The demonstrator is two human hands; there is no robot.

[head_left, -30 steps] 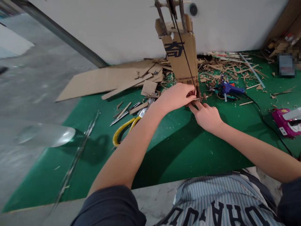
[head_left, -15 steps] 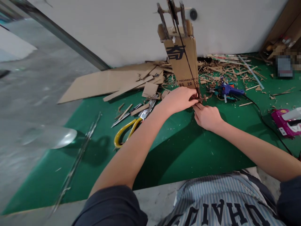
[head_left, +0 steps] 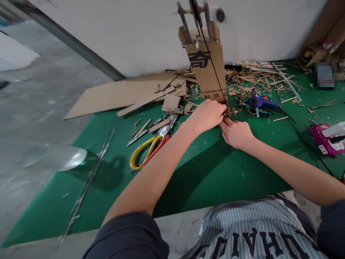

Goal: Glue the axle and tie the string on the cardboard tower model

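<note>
A tall cardboard tower (head_left: 207, 73) stands upright, with printed lettering on its front. At its top is a pulley wheel (head_left: 196, 10) between cardboard uprights. From there a black cord (head_left: 214, 66) slants down to a small brown cardboard spool (head_left: 228, 112) on a thin axle. My left hand (head_left: 211, 113) is closed at the spool's left side, fingertips pinched together beside the cord. Just below and to the right, my right hand (head_left: 237, 133) is closed too, its thumb and index finger meeting under the spool. What lies between those right fingertips is hidden.
Scissors (head_left: 145, 153) with yellow and red handles lie left, by my left forearm. A blue glue gun (head_left: 264, 103) and magenta power strip (head_left: 325, 140) are right, joined by a cable. Cardboard scraps (head_left: 258, 79) and a cardboard sheet (head_left: 115, 95) lie behind; a clear bottle (head_left: 61, 156) stands left.
My left hand has turned slightly, and its fingertips have closed in at the spool. The right hand stays almost in place. The whole view has shifted slightly.
</note>
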